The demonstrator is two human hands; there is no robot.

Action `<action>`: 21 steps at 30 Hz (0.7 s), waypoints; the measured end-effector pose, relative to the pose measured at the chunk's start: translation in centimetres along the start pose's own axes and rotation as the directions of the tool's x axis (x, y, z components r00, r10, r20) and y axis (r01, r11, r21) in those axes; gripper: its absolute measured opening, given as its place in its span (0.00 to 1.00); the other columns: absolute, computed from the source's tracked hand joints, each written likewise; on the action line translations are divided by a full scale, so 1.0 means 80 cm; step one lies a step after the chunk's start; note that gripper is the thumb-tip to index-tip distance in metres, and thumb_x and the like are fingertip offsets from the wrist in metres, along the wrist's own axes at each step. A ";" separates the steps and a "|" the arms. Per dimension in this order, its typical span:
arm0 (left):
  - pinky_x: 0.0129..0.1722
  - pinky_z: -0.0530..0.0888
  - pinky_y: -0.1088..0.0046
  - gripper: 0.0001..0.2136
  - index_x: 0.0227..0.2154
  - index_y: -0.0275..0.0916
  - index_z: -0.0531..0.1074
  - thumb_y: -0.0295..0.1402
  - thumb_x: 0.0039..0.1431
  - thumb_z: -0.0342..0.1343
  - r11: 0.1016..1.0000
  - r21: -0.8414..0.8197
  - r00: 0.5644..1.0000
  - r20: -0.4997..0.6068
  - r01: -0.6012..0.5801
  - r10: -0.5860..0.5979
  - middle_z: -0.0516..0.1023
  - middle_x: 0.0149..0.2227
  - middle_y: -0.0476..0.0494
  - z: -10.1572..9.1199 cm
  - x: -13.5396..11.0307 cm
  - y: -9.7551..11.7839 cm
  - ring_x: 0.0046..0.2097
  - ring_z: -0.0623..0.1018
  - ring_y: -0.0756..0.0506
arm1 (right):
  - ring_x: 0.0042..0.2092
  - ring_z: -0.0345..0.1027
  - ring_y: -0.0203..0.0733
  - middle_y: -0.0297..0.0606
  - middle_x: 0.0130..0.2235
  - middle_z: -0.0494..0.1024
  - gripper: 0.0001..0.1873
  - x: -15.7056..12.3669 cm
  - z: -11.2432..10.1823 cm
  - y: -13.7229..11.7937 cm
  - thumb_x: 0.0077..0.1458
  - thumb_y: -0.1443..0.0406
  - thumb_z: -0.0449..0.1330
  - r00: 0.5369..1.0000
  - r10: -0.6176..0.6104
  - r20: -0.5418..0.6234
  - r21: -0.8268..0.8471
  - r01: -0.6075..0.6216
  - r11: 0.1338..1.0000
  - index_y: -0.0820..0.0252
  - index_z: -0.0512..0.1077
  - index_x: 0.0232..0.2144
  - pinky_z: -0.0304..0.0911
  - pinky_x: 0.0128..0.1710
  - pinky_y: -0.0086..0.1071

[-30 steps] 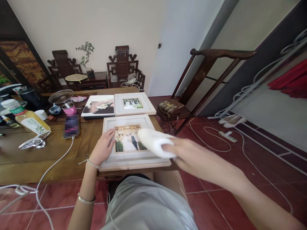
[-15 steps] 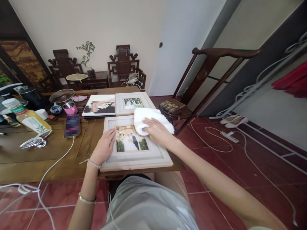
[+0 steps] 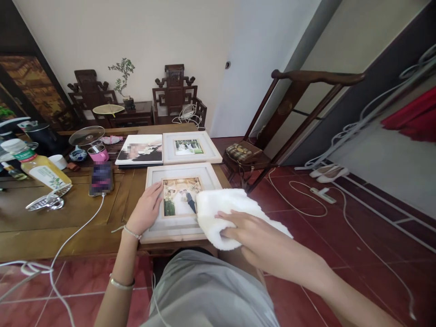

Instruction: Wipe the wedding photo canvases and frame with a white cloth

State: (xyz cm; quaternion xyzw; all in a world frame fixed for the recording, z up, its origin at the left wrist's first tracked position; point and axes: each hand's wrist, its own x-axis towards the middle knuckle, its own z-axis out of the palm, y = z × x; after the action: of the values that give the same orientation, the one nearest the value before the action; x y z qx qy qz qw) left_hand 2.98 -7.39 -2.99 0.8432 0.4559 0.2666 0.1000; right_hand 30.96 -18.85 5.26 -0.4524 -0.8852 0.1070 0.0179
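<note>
A light wooden photo frame (image 3: 170, 235) lies flat near the table's front edge, with a wedding picture in its middle. My left hand (image 3: 147, 209) rests flat on the frame's left side, fingers stretched out and touching the edge of the picture. Gripped in my right hand (image 3: 252, 234) is a fluffy white cloth (image 3: 221, 209). The cloth covers the frame's right front corner and hangs past the table's edge. Behind it lies a second photo frame (image 3: 207, 156), beside a photo album (image 3: 141, 150) with a picture on its cover.
Left on the wooden table (image 3: 85, 231) are a phone (image 3: 101, 178) on a white cable, a clear hair claw (image 3: 47, 203), a juice bottle (image 3: 41, 168) and a pink cup (image 3: 98, 152). A wooden chair (image 3: 286, 106) holding a checked bag (image 3: 243, 152) stands at the right.
My right hand has drawn the white cloth from the frame's upper right toward me, to its lower right corner. My left hand stays on the left side.
</note>
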 end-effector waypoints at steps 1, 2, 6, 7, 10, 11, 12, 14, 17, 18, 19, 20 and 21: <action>0.62 0.59 0.59 0.20 0.57 0.33 0.62 0.33 0.65 0.40 1.000 0.004 1.000 0.000 -0.003 0.003 0.63 0.60 0.35 0.000 0.000 0.000 0.61 0.63 0.42 | 0.57 0.62 0.51 0.49 0.52 0.72 0.28 0.001 0.000 0.000 0.37 0.81 0.46 1.000 0.007 -0.005 0.005 -0.007 1.000 0.61 0.76 0.36 0.59 0.54 0.43; 0.62 0.60 0.59 0.20 0.57 0.33 0.62 0.33 0.65 0.40 1.000 0.006 1.000 0.001 -0.007 0.007 0.63 0.60 0.35 0.000 0.000 -0.001 0.61 0.63 0.42 | 0.57 0.61 0.51 0.49 0.53 0.71 0.28 0.005 0.002 0.002 0.37 0.81 0.46 1.000 0.016 -0.021 0.003 -0.016 1.000 0.62 0.76 0.36 0.59 0.54 0.44; 0.61 0.60 0.57 0.20 0.57 0.34 0.63 0.32 0.65 0.40 1.000 -0.001 1.000 0.008 -0.026 0.026 0.64 0.60 0.35 0.000 0.000 -0.003 0.61 0.63 0.42 | 0.60 0.57 0.51 0.49 0.57 0.68 0.29 0.039 0.015 0.026 0.36 0.81 0.48 0.989 0.034 -0.144 -0.034 -0.040 0.999 0.63 0.75 0.40 0.54 0.58 0.45; 0.61 0.60 0.57 0.20 0.57 0.34 0.63 0.32 0.65 0.41 1.000 -0.004 1.000 0.010 -0.029 0.029 0.64 0.60 0.35 0.000 0.000 -0.003 0.61 0.63 0.41 | 0.60 0.56 0.51 0.49 0.57 0.67 0.29 0.051 0.018 0.034 0.37 0.81 0.48 0.984 0.042 -0.175 -0.044 -0.050 0.998 0.64 0.75 0.41 0.53 0.59 0.45; 0.61 0.60 0.57 0.20 0.57 0.34 0.63 0.32 0.65 0.41 0.999 -0.006 0.999 0.006 -0.034 0.034 0.64 0.60 0.36 0.000 0.000 -0.004 0.61 0.63 0.42 | 0.61 0.55 0.52 0.53 0.57 0.66 0.28 0.087 0.022 0.057 0.39 0.80 0.49 0.965 0.069 -0.251 -0.077 -0.091 0.993 0.67 0.74 0.44 0.52 0.59 0.46; 0.61 0.60 0.57 0.20 0.57 0.35 0.63 0.32 0.65 0.41 0.999 -0.006 0.999 0.003 -0.036 0.036 0.64 0.60 0.36 0.000 0.000 -0.004 0.61 0.63 0.42 | 0.61 0.55 0.53 0.54 0.57 0.66 0.28 0.099 0.022 0.064 0.40 0.80 0.49 0.960 0.072 -0.272 -0.089 -0.100 0.991 0.68 0.74 0.45 0.52 0.59 0.46; 0.61 0.60 0.57 0.19 0.57 0.35 0.63 0.32 0.65 0.41 0.999 -0.005 0.999 0.000 -0.038 0.038 0.64 0.60 0.36 0.000 0.000 -0.005 0.61 0.63 0.42 | 0.61 0.55 0.53 0.55 0.57 0.66 0.28 0.111 0.022 0.070 0.41 0.80 0.50 0.955 0.072 -0.288 -0.101 -0.105 0.989 0.68 0.73 0.45 0.51 0.59 0.46; 0.61 0.60 0.57 0.19 0.57 0.35 0.63 0.32 0.65 0.41 0.999 -0.005 0.999 -0.001 -0.038 0.038 0.64 0.59 0.36 0.000 0.001 -0.005 0.61 0.63 0.41 | 0.62 0.53 0.54 0.56 0.57 0.66 0.28 0.132 0.021 0.081 0.42 0.79 0.50 0.946 0.069 -0.316 -0.124 -0.114 0.986 0.70 0.73 0.47 0.49 0.60 0.45; 0.61 0.60 0.57 0.19 0.57 0.34 0.63 0.33 0.65 0.41 0.999 -0.008 0.999 0.005 -0.031 0.032 0.64 0.59 0.35 0.000 0.001 -0.005 0.61 0.63 0.41 | 0.63 0.51 0.54 0.55 0.58 0.65 0.28 0.153 0.025 0.090 0.43 0.79 0.51 0.934 0.074 -0.351 -0.151 -0.134 0.979 0.70 0.72 0.48 0.47 0.61 0.45; 0.61 0.60 0.57 0.19 0.57 0.35 0.63 0.33 0.65 0.41 1.000 -0.010 1.000 0.004 -0.029 0.029 0.64 0.60 0.36 0.000 0.001 -0.005 0.61 0.63 0.41 | 0.63 0.50 0.54 0.55 0.58 0.64 0.28 0.156 0.027 0.091 0.43 0.79 0.51 0.931 0.075 -0.357 -0.157 -0.139 0.978 0.70 0.72 0.48 0.47 0.61 0.45; 0.61 0.60 0.57 0.19 0.57 0.35 0.63 0.33 0.65 0.41 1.000 -0.013 1.000 0.001 -0.028 0.028 0.64 0.60 0.36 0.001 0.001 -0.005 0.61 0.63 0.41 | 0.63 0.51 0.54 0.55 0.58 0.65 0.27 0.157 0.029 0.091 0.43 0.79 0.50 0.931 0.075 -0.356 -0.162 -0.140 0.977 0.70 0.73 0.47 0.46 0.61 0.45; 0.61 0.60 0.56 0.19 0.57 0.36 0.63 0.33 0.65 0.41 1.000 -0.016 1.000 -0.001 -0.027 0.027 0.64 0.60 0.37 0.001 0.001 -0.005 0.61 0.63 0.41 | 0.62 0.51 0.54 0.55 0.58 0.65 0.26 0.155 0.031 0.089 0.44 0.79 0.50 0.935 0.071 -0.347 -0.164 -0.135 0.977 0.69 0.73 0.46 0.47 0.61 0.46; 0.61 0.60 0.56 0.19 0.57 0.36 0.63 0.33 0.65 0.41 0.999 -0.018 1.000 -0.002 -0.027 0.027 0.64 0.60 0.37 0.001 0.001 -0.005 0.61 0.63 0.41 | 0.62 0.52 0.54 0.55 0.57 0.66 0.25 0.151 0.032 0.085 0.43 0.79 0.50 0.941 0.063 -0.331 -0.166 -0.123 0.978 0.69 0.74 0.45 0.47 0.61 0.46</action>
State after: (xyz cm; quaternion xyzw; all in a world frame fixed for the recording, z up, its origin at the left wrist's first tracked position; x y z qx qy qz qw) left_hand 2.74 -7.10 -3.22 0.8481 0.4423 0.2729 0.1035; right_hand 28.93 -5.72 0.59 -0.5050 -0.8538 -0.0505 0.1161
